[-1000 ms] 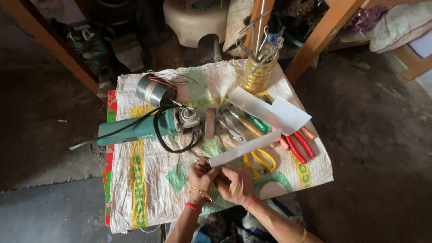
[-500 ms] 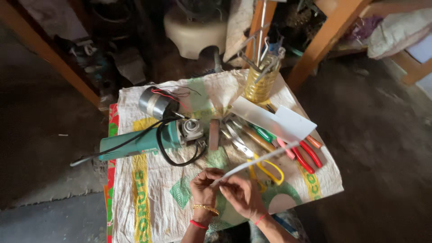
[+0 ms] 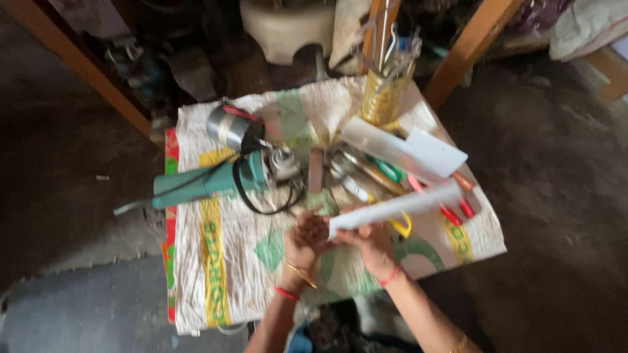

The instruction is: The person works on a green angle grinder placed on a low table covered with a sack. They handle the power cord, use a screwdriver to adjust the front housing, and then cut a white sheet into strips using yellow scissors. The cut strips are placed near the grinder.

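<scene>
**Two hands on one end of a white strip**

Both hands closed on the near end of the long white strip [image 3: 399, 206]: left hand [image 3: 304, 242] pinching the tip, right hand [image 3: 369, 245] gripping just beside it from below. Blurred, so the exact finger placement cannot be told. Strip held a little above the woven sack [image 3: 216, 274], near the middle of its near edge, slanting up toward the right edge, with the far end hanging free over the red-handled pliers [image 3: 454, 209] and the yellow-handled scissors [image 3: 402, 225].

Probably best handled like this:

- Slide the right hand further along the strip. With both grips crowded at one end, the long free end will likely sag or whip.
- Keep the grip firm but flat, thumb on top and fingers beneath. Looks thin and light, so liable to bend or kink under a hard squeeze.
- Hold the free end clear of the tool pile and of the second white piece [image 3: 409, 150] lying toward the far right corner.
- Mind the black cord [image 3: 261, 202] looped beside the teal angle grinder [image 3: 209, 183] near the left edge, close to the left hand and easy to snag.
- Avoid swinging toward the yellow mesh holder [image 3: 383, 98] at the far edge: upright, full of tools, easily tipped.
</scene>
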